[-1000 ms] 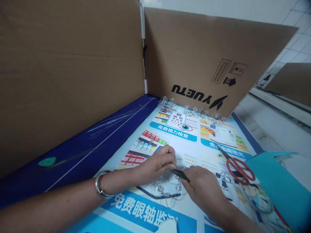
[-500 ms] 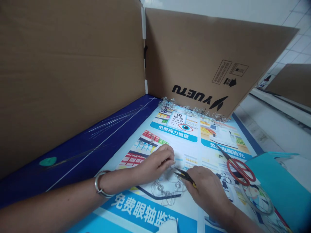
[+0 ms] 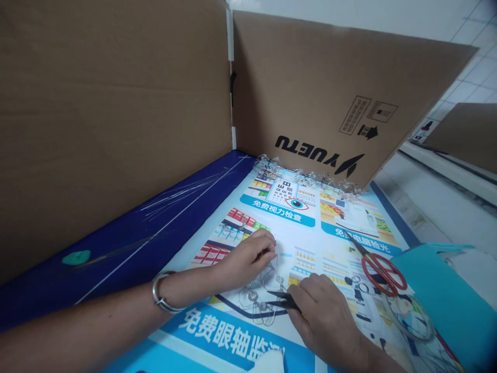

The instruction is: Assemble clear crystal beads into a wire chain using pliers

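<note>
With thumb and fingers pinched together, my left hand (image 3: 246,259) holds the upper end of a wire piece (image 3: 262,306) made of thin bent loops with small clear beads. The rest of the piece hangs down or rests on the printed sheet; I cannot tell which. My right hand (image 3: 326,316) is wrapped round a pair of needle-nose pliers (image 3: 282,300). Their dark jaws are spread and point left, over the lower loops and beads. Most of the handles are hidden in my palm.
Red-handled scissors (image 3: 384,272) lie at the right, near a coil of wire (image 3: 411,318) and a turquoise folder (image 3: 450,300). Tangled wire pieces (image 3: 310,178) line the back, against the cardboard wall (image 3: 349,77). Loose wire strands (image 3: 182,194) and a green blob (image 3: 76,257) lie at the left.
The pliers have moved down and left, away from my left fingertips to the lower loops, and their jaws are spread wider. My left hand has shifted slightly left with the wire.
</note>
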Motion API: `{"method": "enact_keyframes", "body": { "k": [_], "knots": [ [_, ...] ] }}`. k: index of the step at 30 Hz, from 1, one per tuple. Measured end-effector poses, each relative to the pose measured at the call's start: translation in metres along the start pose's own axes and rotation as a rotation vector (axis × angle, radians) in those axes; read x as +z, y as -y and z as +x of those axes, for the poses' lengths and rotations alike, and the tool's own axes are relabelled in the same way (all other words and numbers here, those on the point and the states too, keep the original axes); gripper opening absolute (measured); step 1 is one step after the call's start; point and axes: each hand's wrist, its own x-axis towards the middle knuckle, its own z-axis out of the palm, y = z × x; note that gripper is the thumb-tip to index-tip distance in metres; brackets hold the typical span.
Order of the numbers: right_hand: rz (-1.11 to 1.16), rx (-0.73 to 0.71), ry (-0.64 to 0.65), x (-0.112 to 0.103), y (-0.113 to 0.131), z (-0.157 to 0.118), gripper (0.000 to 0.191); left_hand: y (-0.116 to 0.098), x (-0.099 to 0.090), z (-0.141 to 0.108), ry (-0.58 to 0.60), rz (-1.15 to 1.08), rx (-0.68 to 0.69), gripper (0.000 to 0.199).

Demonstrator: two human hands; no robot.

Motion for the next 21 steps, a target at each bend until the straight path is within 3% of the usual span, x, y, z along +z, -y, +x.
{"method": "enact_keyframes", "body": {
  "k": [4,11,21],
  "knots": [
    [-0.187,-0.084,0.022,-0.005,-0.001,0.003,0.020,0.001,0.001,-0.001,-0.007,0.021,-0.007,0.011],
    [-0.348,-0.043,0.113,-0.006,-0.008,0.003,0.030,0.004,0.002,-0.001,-0.012,0.053,-0.044,0.012],
    [-0.511,-0.019,0.174,-0.024,0.005,0.004,0.019,-0.004,0.004,-0.003,0.110,0.058,-0.015,0.010]
  ]
}}
